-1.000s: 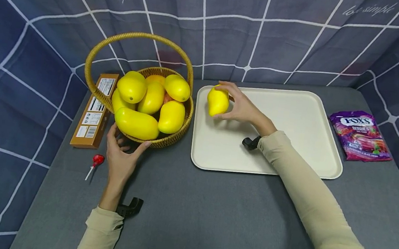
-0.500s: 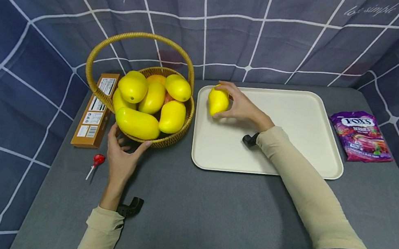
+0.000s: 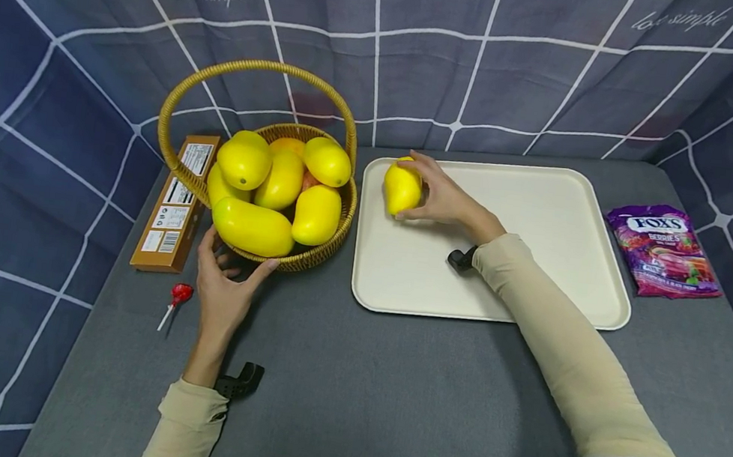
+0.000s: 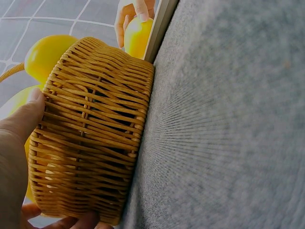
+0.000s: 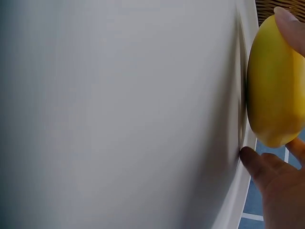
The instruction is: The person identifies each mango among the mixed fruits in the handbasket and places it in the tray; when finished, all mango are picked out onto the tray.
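Note:
In the head view my right hand [image 3: 449,199] pinches a yellow mango [image 3: 401,189] between thumb and fingers, at the back left of the cream tray [image 3: 489,280]. The right wrist view shows the mango [image 5: 271,86] lengthwise, close over the tray surface, thumb at one end and fingers around the other. My left hand [image 3: 221,291] grips the near side of a wicker basket [image 3: 319,255]; its thumb lies on the rim and its fingers curl around the woven wall [image 4: 90,129]. Several yellow mangoes [image 3: 253,228] fill the basket, with reddish-orange fruit [image 3: 288,146] partly hidden beneath.
An orange-brown box [image 3: 165,236] lies left of the basket, partly behind its tall arched handle [image 3: 259,65]. A red lollipop [image 3: 180,292] lies in front of the box. A purple candy bag [image 3: 665,251] lies right of the tray. Gridded cloth [image 3: 418,76] hangs behind.
My right hand and the mango have shifted very slightly to the right over the tray. The left hand and basket stay in place.

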`<state>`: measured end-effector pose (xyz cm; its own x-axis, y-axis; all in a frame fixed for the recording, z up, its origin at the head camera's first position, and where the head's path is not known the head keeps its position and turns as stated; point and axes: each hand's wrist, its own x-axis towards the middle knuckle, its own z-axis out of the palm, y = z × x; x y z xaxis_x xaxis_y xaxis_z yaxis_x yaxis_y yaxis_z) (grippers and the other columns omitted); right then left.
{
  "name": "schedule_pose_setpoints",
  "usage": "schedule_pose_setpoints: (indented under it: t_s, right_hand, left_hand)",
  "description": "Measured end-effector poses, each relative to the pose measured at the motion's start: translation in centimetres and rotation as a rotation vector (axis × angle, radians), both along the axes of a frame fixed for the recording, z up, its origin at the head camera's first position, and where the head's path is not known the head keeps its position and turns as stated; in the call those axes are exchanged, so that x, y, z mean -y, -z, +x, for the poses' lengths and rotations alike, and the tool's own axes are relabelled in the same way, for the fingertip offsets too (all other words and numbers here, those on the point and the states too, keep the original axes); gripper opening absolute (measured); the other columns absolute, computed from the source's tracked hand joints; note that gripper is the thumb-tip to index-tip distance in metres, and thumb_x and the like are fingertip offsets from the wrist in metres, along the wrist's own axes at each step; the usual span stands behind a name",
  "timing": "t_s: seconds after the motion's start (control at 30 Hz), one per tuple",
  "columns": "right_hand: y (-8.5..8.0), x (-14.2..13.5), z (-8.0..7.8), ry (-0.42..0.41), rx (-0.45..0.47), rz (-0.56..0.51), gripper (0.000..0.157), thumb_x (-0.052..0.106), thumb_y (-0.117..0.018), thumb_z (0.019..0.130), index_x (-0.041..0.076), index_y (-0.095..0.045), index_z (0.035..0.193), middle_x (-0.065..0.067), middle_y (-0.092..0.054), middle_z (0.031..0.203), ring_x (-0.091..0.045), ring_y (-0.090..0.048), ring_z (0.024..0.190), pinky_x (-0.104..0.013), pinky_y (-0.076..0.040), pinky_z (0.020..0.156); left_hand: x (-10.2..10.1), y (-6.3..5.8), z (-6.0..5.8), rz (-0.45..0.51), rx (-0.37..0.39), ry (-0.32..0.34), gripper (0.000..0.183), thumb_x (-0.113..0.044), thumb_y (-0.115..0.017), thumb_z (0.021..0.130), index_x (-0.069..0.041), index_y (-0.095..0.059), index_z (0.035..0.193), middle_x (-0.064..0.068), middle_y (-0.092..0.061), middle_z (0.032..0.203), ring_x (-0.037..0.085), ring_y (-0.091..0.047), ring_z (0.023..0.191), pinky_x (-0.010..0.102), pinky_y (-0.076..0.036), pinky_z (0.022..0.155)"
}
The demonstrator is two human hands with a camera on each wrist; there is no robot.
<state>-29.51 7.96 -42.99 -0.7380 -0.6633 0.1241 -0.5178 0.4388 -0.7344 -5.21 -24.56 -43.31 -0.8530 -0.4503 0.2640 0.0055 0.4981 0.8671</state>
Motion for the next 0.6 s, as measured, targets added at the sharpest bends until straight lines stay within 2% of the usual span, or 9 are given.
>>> schedule_pose_setpoints:
  t_s: [0.13,0.37,0.6]
  right_hand:
    - [-0.17,-0.14,0.22,0.009,0.02,-0.01,0.098,0.024,-0.094,0.063,0.012,-0.043,0.146,-0.02,-0.016,0.16,-0.038,-0.025,0.145,-0.051,-0.032,0.114]
    - [-0.18,-0.35,0.44,0.032,0.044,-0.025,0.097,0.025,-0.093,0.065,0.012,-0.043,0.147,-0.017,-0.017,0.16,-0.036,-0.027,0.144,-0.048,-0.037,0.111]
    - [-0.85,-0.61,0.99,0.102,-0.058,0.019,0.099,0.035,-0.093,0.063,0.017,-0.044,0.147,-0.016,-0.019,0.16,-0.034,-0.02,0.148,-0.056,-0.021,0.117]
  left_hand:
    - [-0.01,-0.09,0.08,0.003,0.002,0.001,0.098,-0.027,-0.087,0.074,-0.031,-0.027,0.152,0.01,-0.038,0.147,0.029,-0.049,0.117,0.04,-0.041,0.087]
    - [0.06,-0.08,0.16,-0.003,0.002,-0.002,0.098,-0.027,-0.087,0.074,-0.03,-0.027,0.152,0.01,-0.038,0.148,0.029,-0.049,0.117,0.041,-0.041,0.087]
    - [0.07,-0.02,0.06,-0.007,-0.013,0.005,0.098,-0.026,-0.087,0.074,-0.033,-0.027,0.152,0.01,-0.039,0.147,0.029,-0.049,0.117,0.041,-0.042,0.087]
